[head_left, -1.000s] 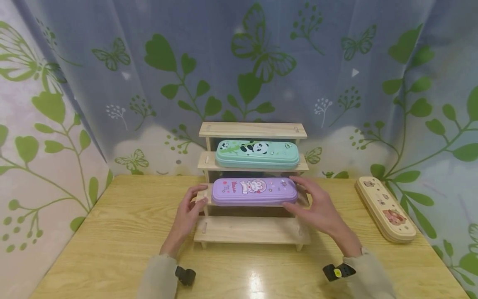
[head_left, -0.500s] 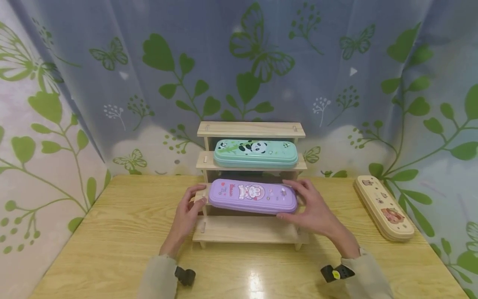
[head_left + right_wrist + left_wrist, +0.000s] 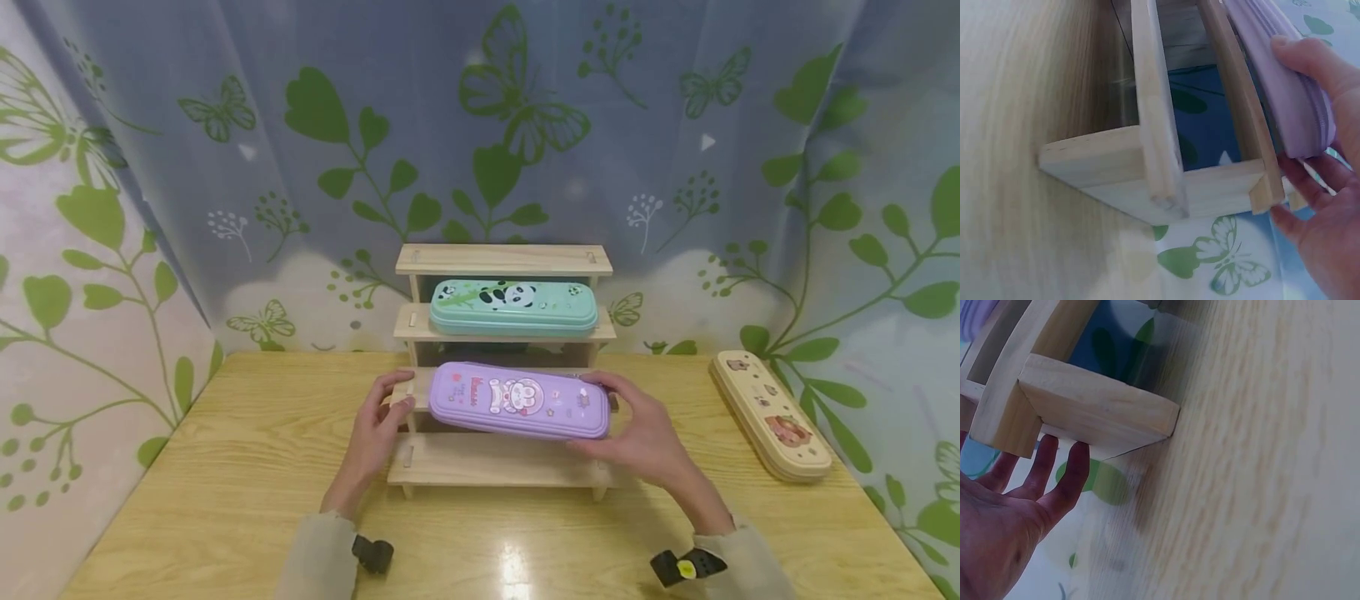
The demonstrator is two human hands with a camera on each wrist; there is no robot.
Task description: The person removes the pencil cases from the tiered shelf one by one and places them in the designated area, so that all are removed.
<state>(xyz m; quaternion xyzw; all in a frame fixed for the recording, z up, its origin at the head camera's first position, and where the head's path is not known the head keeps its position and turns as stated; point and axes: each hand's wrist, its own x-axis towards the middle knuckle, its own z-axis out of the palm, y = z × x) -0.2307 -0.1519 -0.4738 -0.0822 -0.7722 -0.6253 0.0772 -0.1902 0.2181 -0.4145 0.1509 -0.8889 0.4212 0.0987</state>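
My right hand (image 3: 645,432) grips the right end of a purple pencil case (image 3: 517,402) with a rabbit print, thumb at the front edge and fingers behind. The case slants over the second-lowest board of a stepped wooden shelf (image 3: 495,463), its right end nearer me. In the right wrist view, the case (image 3: 1297,103) sticks out past the board, and the lower fingers are close to the board's end. My left hand (image 3: 381,425) holds the shelf's left end at that same level. In the left wrist view, some fingertips are hidden behind the wood (image 3: 1097,403).
A mint-green panda pencil case (image 3: 513,308) lies on the board above. To the right on the wooden table (image 3: 247,467) lies a cream pencil case (image 3: 772,417), set at a slant. A patterned curtain (image 3: 420,108) closes off the back and sides.
The purple pencil case has gone from lying straight along its board to slanting, its right end drawn forward by my right hand. My left hand has stayed at the shelf's end.
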